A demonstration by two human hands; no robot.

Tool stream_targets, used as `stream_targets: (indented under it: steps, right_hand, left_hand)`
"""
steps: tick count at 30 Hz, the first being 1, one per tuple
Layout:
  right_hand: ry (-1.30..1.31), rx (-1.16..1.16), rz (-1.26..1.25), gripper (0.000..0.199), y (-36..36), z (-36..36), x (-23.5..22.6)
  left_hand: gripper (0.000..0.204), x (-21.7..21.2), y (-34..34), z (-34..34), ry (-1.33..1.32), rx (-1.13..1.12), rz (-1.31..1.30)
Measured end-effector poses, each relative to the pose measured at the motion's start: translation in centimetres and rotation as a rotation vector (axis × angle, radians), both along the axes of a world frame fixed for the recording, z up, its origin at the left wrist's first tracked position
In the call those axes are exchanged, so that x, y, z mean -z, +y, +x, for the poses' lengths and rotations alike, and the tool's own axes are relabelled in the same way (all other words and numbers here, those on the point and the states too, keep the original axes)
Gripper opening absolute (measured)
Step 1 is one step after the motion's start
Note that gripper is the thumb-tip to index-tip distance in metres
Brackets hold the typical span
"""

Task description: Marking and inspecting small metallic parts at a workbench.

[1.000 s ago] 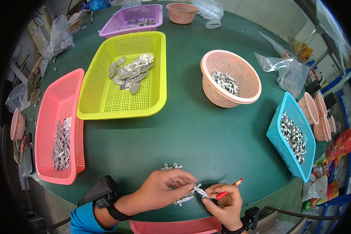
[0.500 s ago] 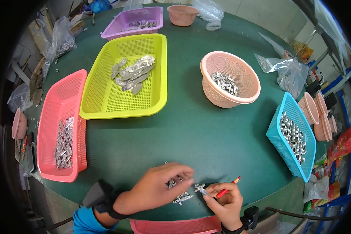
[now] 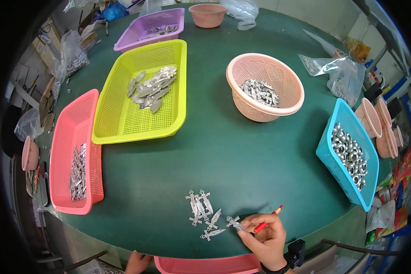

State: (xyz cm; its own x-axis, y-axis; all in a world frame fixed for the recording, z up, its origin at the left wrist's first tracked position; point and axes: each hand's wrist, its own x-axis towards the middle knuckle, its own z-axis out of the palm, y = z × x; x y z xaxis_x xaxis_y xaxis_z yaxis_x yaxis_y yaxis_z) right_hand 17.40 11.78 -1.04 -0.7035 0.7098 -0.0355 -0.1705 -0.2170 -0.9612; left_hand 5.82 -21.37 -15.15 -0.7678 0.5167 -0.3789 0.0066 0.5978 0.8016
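My right hand [image 3: 265,237] rests at the near edge of the green table [image 3: 223,155]. It holds a red pencil [image 3: 267,220] and pinches a small silver sword-shaped metal part [image 3: 235,223]. Several more of these silver parts [image 3: 202,212] lie loose on the table just left of that hand. My left hand [image 3: 138,262] is low at the bottom edge, below the table rim, with only a little of it showing and nothing seen in it.
A yellow tray [image 3: 123,119] of flat metal pieces, a long pink tray [image 3: 66,150] of parts, a round pink basket [image 3: 278,98], a blue basket [image 3: 342,160] of metal rings, a purple tray [image 3: 137,32], plastic bags [image 3: 340,73], and another pink tray [image 3: 205,265] at the near edge.
My left hand has pulled back off the table to the bottom edge, uncovering the loose silver parts. My right hand stays in place with the pencil and one part.
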Motion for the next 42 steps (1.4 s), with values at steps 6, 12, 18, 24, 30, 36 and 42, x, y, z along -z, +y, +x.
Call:
stream_targets:
  steps: [6,12,18,24,30,36,42]
  right_hand:
    - [0.017,-0.025,0.014,0.029,-0.2,0.0,-0.1]
    - [0.011,-0.022,0.029,0.029,-0.3,0.0,-0.1]
    - [0.011,-0.019,0.04,0.029,-0.1,-0.1,-0.1]
    - [-0.003,-0.022,0.052,0.029,-0.3,-0.1,-0.1]
    - [-0.044,0.019,0.06,0.028,-0.6,-0.2,-0.4]
    - [-0.023,0.006,0.068,0.029,-0.3,-0.1,-0.3]
    - [0.005,-0.004,0.028,0.029,-0.4,-0.2,-0.3]
  left_hand:
    - [0.018,0.0,6.5,1.7,-0.263,-0.204,0.125]
    - [0.017,0.2,8.2,1.2,-0.312,-0.202,0.169]
    - [0.017,0.2,8.8,1.0,-0.337,-0.207,0.179]
    - [0.016,0.1,8.9,1.0,-0.348,-0.218,0.183]
    - [0.015,-0.2,8.6,1.2,-0.363,-0.227,0.189]
    - [0.015,-0.3,8.4,1.3,-0.372,-0.236,0.196]
    - [0.014,-0.3,8.4,1.3,-0.381,-0.244,0.2]
